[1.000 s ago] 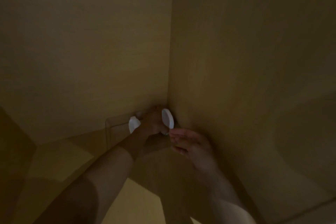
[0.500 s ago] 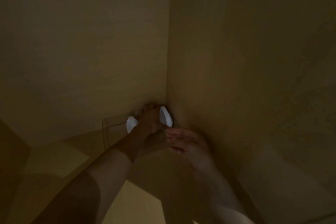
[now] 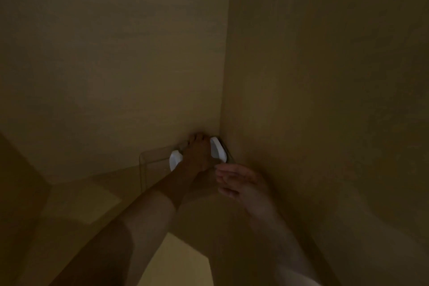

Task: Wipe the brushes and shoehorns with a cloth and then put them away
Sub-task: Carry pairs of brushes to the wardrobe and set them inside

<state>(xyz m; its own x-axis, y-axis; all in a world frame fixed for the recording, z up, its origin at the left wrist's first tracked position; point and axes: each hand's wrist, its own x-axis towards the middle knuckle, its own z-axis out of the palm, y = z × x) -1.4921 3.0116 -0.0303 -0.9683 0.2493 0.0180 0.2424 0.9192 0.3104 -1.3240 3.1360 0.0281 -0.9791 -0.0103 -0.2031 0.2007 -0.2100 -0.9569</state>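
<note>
Deep in a dim cabinet corner stands a clear plastic box (image 3: 144,169). My left hand (image 3: 197,155) reaches into its top, fingers curled round a white shoehorn (image 3: 218,149). The broad end shows to the right of the hand, and a smaller white part (image 3: 174,160) shows to its left. My right hand (image 3: 240,181) hovers just below and to the right, fingers loosely bent, fingertips close to the shoehorn's lower end. It holds nothing that I can make out. No cloth or brush is visible in the poor light.
Wooden cabinet walls close in behind (image 3: 116,65) and on the right (image 3: 325,100). The shelf floor (image 3: 88,197) runs left of the box. A lighter patch (image 3: 176,262) shows between my forearms.
Both hands have stayed at the box in the corner. The view has drifted slightly, and my right hand has eased a little away from the shoehorn's lower end.
</note>
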